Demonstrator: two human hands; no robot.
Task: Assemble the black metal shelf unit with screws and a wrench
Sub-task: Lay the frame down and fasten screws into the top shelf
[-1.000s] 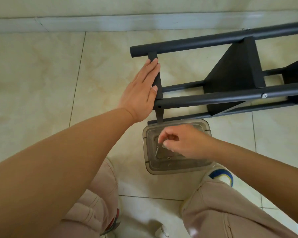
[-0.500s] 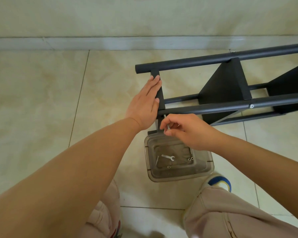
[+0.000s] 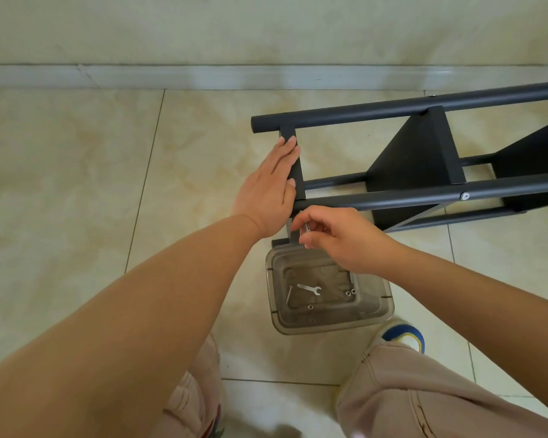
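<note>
The black metal shelf unit [image 3: 424, 153] lies on its side on the tiled floor, its tubes running right. My left hand [image 3: 271, 188] presses flat, fingers straight, against the black end crossbar [image 3: 293, 159]. My right hand [image 3: 339, 237] pinches a silver screw [image 3: 305, 224] just below the near tube [image 3: 393, 197], at its left end. A clear plastic container [image 3: 383, 306] stands on the floor under my right hand; in it lie a small silver wrench [image 3: 309, 289], a long screw and a few nuts.
A wall and pale skirting [image 3: 203, 75] run across the back. My knees in beige trousers [image 3: 408, 399] and a blue and yellow shoe [image 3: 402, 335] are at the bottom. A fitted screw head [image 3: 464, 196] shows on the near tube.
My right hand lifted a screw out of the container and brought it up to the near tube's left end. My left hand stayed flat on the crossbar.
</note>
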